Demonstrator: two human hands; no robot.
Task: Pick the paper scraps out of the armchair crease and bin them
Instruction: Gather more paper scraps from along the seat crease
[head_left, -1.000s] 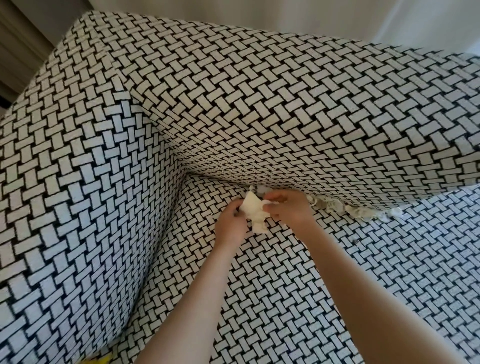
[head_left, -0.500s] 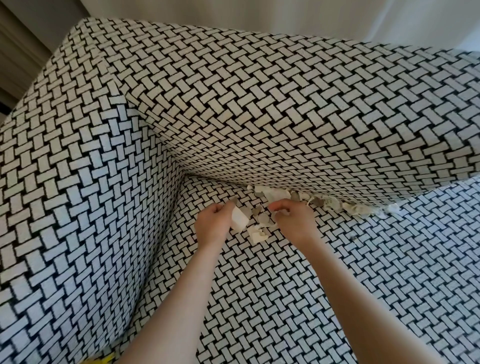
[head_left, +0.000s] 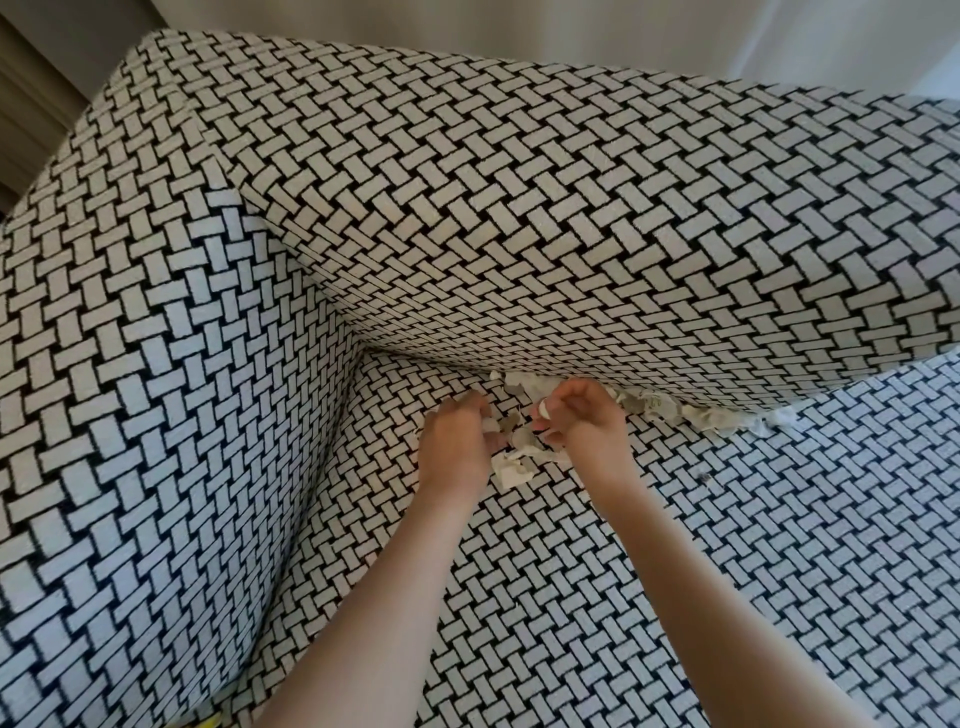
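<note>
Both hands at the crease, scraps half out

Right hand (head_left: 582, 423) has thumb & fingers curled together, pinching a white scrap (head_left: 544, 411) just in front of the crease (head_left: 426, 366). My guess is it's held low so it can go straight back in for more. Left hand (head_left: 454, 449) sits just beside it w/ fingers curled in toward the paper. Can't tell if it actually grips a bit or only touches, as the fingertips are hidden behind the hand.

Most paper scraps (head_left: 670, 410) are wedged in a ragged row under the back cushion (head_left: 519, 208), running off to the right of the right hand, so that's prob. why both hands work the left end first. A loose pile (head_left: 511, 470) lies on the seat cushion (head_left: 779, 545) btw the hands, likely dumped there to gather in one go.

No bin in view, so binning isn't done yet.

The armchair (head_left: 156, 364) is covered all over in a black & white basket-weave fabric that makes pale scraps hard to spot. The weave looks rough, so bits may snag. Pale wall (head_left: 467, 26) behind, tan folds (head_left: 31, 104) at top left (maybe a curtain), and a yellow thing (head_left: 210, 721) at the bottom edge
</note>
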